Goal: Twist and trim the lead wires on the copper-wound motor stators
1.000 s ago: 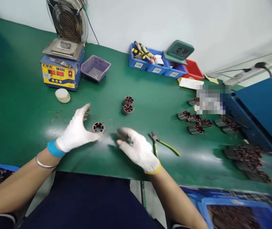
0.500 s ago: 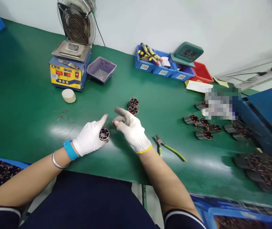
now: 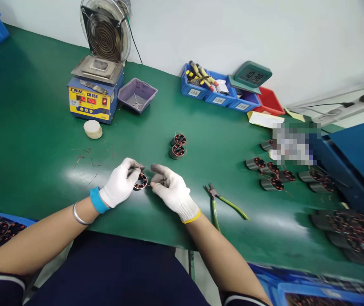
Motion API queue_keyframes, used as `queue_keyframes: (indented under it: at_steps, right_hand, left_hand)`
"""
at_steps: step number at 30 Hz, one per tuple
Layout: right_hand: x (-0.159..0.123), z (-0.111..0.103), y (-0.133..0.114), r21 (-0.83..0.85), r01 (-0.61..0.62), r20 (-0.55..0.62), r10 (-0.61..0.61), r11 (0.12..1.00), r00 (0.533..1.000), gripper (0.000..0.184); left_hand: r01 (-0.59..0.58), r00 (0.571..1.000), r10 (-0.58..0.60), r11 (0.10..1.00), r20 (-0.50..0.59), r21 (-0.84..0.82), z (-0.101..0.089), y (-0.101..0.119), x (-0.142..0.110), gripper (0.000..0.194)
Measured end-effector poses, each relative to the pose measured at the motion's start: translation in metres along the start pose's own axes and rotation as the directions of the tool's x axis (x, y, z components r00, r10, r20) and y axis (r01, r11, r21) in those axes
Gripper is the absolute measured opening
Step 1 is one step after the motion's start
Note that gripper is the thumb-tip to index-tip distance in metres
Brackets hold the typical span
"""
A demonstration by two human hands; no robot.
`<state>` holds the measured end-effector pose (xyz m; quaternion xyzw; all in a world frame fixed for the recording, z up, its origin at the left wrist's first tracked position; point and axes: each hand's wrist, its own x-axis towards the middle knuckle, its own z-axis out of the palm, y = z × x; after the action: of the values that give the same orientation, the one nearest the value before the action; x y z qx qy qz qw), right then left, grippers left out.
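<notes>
My gloved left hand (image 3: pixel 123 180) is closed at the left and upper edge of a small ring-shaped motor stator (image 3: pixel 140 182) with copper windings, which stands on the green table. Its thumb and fingertips are drawn together there. Just to the right is my gloved right hand (image 3: pixel 171 187), fingers curled and thumb close to them. A thin wire end seems to reach from the stator towards that thumb; what lies between the fingertips is too small to make out. Two more stators (image 3: pixel 177 151) stand behind the hands. Green-handled cutting pliers (image 3: pixel 213 193) lie spread open at the right.
A yellow-fronted solder pot (image 3: pixel 89 102) and a purple tray (image 3: pixel 137 95) stand at the back left, near a round white block (image 3: pixel 93 129). Wire scraps (image 3: pixel 84 157) lie left. Blue bins (image 3: pixel 218 95) line the wall. Several stators (image 3: pixel 271 184) stand right, beside a blue box (image 3: pixel 354 148).
My left hand has closed at the stator, its thumb now over the upper edge. My right hand has come in beside it, its fingers curling closer to the thumb. The camera view has shifted.
</notes>
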<state>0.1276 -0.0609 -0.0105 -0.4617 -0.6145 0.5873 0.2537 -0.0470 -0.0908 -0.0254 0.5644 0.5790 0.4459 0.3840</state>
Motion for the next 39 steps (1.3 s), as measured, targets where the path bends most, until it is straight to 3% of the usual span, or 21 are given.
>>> queue_keyframes:
  at_steps: [3,7,9,12,14,17,19,24,28,31,36,39]
  right_hand:
    - [-0.002,-0.004,0.000,-0.036,-0.015,0.015,0.016,0.999,1.000,0.052]
    - [0.007,-0.007,0.000,-0.056,-0.027,-0.014,0.026,0.998,1.000,0.042]
    - [0.018,-0.008,-0.002,-0.052,-0.033,-0.033,0.032,0.998,0.999,0.034]
    - [0.039,-0.008,-0.009,-0.149,-0.020,-0.004,0.020,0.989,1.000,0.029]
    - [0.052,-0.006,-0.017,-0.377,0.003,0.022,0.005,0.926,1.000,0.028]
    - [0.066,-0.005,-0.030,-0.686,0.003,0.030,0.025,0.728,0.999,0.024]
    - [0.068,-0.009,-0.035,-0.772,-0.024,0.022,0.064,0.635,0.998,0.021]
    - [0.042,-0.026,-0.032,-0.848,-0.086,0.004,0.168,0.524,0.986,0.018]
    - [0.010,-0.033,-0.024,-0.834,-0.137,-0.008,0.236,0.534,0.972,0.021]
    - [0.003,-0.035,-0.021,-0.811,-0.170,-0.039,0.239,0.559,0.970,0.022]
    - [0.034,-0.029,-0.028,-0.726,-0.238,-0.123,0.218,0.645,0.968,0.026]
    - [0.057,-0.021,-0.034,-0.750,-0.185,-0.110,0.155,0.635,0.982,0.029]
  left_hand:
    - [-0.004,0.999,0.001,0.997,-0.050,-0.073,0.001,0.003,-0.004,0.022]
    - [0.016,0.999,0.001,0.947,-0.052,0.322,-0.002,0.014,-0.006,0.057]
    - [-0.014,1.000,0.003,0.857,0.022,0.516,-0.004,0.017,-0.006,0.047]
    - [-0.067,0.994,0.001,0.786,0.107,0.615,-0.006,0.018,-0.005,0.032]
    - [-0.076,0.991,-0.010,0.789,0.137,0.610,-0.007,0.018,-0.004,0.032]
    - [-0.087,0.986,-0.017,0.789,0.163,0.608,-0.009,0.019,-0.004,0.032]
    - [-0.096,0.984,-0.018,0.789,0.180,0.607,-0.010,0.020,-0.003,0.033]
    - [-0.140,0.976,0.011,0.802,0.219,0.581,-0.012,0.017,-0.002,0.032]
    - [-0.158,0.973,0.032,0.811,0.227,0.563,-0.013,0.014,-0.002,0.033]
    - [-0.192,0.963,0.047,0.808,0.265,0.557,-0.013,0.012,-0.003,0.034]
    - [-0.239,0.946,0.067,0.805,0.318,0.543,-0.016,0.012,-0.003,0.037]
    - [-0.245,0.938,0.057,0.807,0.342,0.537,-0.018,0.014,-0.002,0.034]
